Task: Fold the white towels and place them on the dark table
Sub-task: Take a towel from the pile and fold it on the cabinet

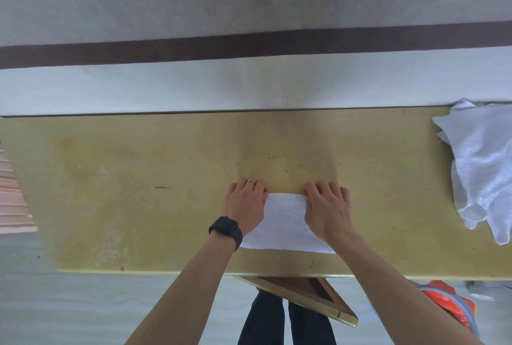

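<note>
Two hands held one folded towel (285, 220) in the head view. The towel lay flat on the front half of a yellow-tan table (138, 178), near the middle of its length. The left hand (245, 203) covered the towel's left side and the right hand (327, 207) covered its right side. On each hand the fingers were curled down over the far edge and clenched on a far corner, with the palm lying on the cloth. A ring sat on one left finger and a black watch (225, 229) on the left wrist. The towel's near edge ran parallel to the table's front edge and a little back from it. Its far edge ran straight between the two sets of knuckles.

Open tabletop extended left of the hands, right of them, and behind them to the rear edge, which met a pale wall. A towel pile (482, 167), white and crumpled, occupied the right end of the table, well apart from the right hand. A pink striped object (13, 192) showed beside the table's left end. Below the front edge, a wood-framed panel (304, 295) sat tilted in front of dark trouser legs (277, 322). An orange object (446, 300) lay at lower right
</note>
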Demonstrator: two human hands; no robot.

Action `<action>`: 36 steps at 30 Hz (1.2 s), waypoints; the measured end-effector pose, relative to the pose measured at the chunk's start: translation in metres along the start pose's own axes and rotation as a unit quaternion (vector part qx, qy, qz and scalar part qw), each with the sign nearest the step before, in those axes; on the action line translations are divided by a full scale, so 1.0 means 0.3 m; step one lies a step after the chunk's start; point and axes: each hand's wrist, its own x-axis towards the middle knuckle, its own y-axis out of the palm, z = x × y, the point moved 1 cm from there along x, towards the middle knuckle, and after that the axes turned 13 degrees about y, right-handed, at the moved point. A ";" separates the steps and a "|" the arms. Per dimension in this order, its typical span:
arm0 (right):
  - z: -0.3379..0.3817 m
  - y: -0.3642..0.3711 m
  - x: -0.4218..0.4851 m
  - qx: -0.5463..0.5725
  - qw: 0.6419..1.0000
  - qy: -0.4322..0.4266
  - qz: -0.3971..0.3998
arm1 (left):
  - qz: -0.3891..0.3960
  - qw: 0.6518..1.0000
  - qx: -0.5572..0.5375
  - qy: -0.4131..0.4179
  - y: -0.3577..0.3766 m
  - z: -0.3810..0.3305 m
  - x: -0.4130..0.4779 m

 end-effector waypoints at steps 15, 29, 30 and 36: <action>-0.026 0.063 -0.307 0.054 0.991 0.112 0.059 | 0.001 1.000 0.008 -0.028 0.145 0.005 -0.236; 0.068 -0.041 0.027 -0.047 0.997 0.050 0.037 | -0.047 0.996 0.025 -0.078 0.040 -0.077 -0.268; 0.103 -0.045 0.064 -0.051 0.997 0.029 0.050 | -0.051 0.996 0.017 -0.068 0.034 -0.088 -0.273; 0.097 -0.055 -0.060 0.061 0.997 -0.041 0.031 | -0.091 0.996 0.014 0.007 0.044 -0.110 -0.317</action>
